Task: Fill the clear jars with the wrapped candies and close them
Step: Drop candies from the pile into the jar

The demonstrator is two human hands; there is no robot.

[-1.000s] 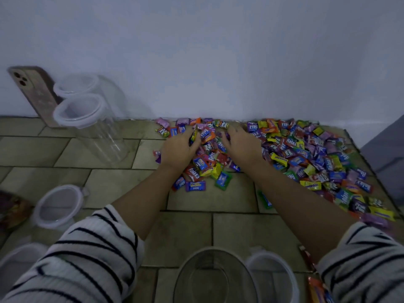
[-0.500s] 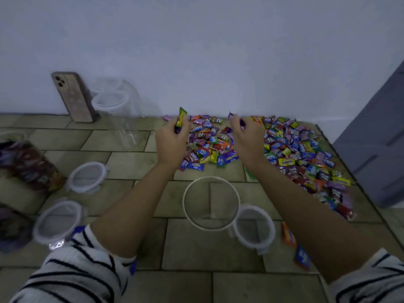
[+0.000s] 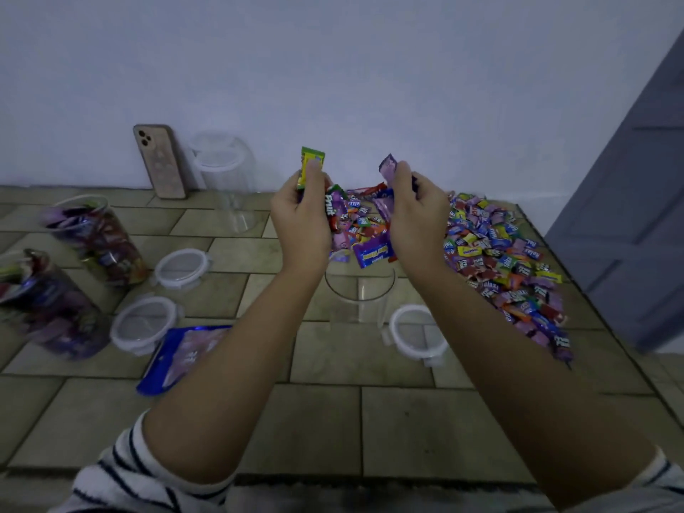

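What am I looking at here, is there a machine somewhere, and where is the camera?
There is no machine. These are a person's two bare hands, seen from a single camera worn on the head that looks forward and down. The left hand and the right hand hold a handful of candies between them, over an open clear jar that stands on the tiled floor. A big pile of candies lies to the right. Three loose lids lie on the floor, one of them beside the open jar. Two filled jars stand at the left. Two empty jars stand by the wall, and a phone leans against it. A blue bag lies by the left arm.
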